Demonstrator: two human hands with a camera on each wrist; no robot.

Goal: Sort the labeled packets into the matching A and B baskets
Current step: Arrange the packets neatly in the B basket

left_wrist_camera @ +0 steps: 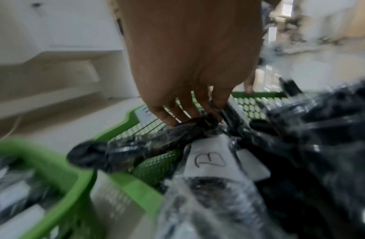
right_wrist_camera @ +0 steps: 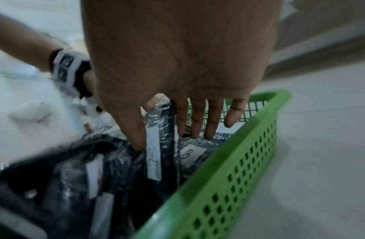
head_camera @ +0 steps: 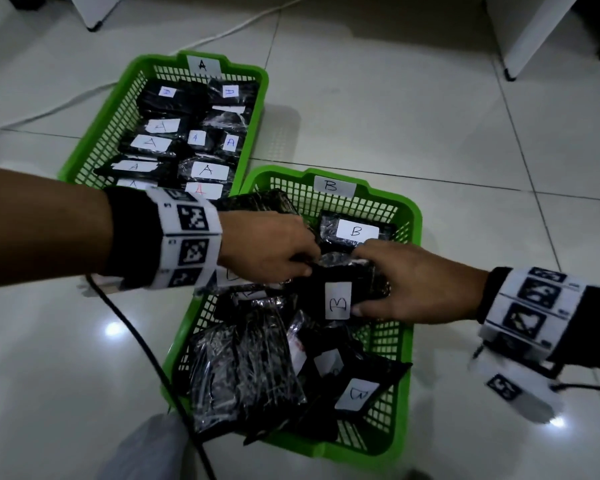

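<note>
Over basket B [head_camera: 408, 216], a black packet [head_camera: 340, 289] (its white label reading B) is being gripped by the right hand [head_camera: 413, 282], thumb below and fingers above. Another dark packet [left_wrist_camera: 136, 145] is being pinched by the left hand [head_camera: 267, 251]. Basket A [head_camera: 94, 133] is being left beside it, filled with A-labelled packets.

Tiled floor [head_camera: 430, 116] bears two baskets [head_camera: 257, 81] (green), cables [head_camera: 136, 341].

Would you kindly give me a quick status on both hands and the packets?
Left hand pinching a black packet over basket B. Right hand gripping a B-labelled packet there. Nothing in the way.
</note>
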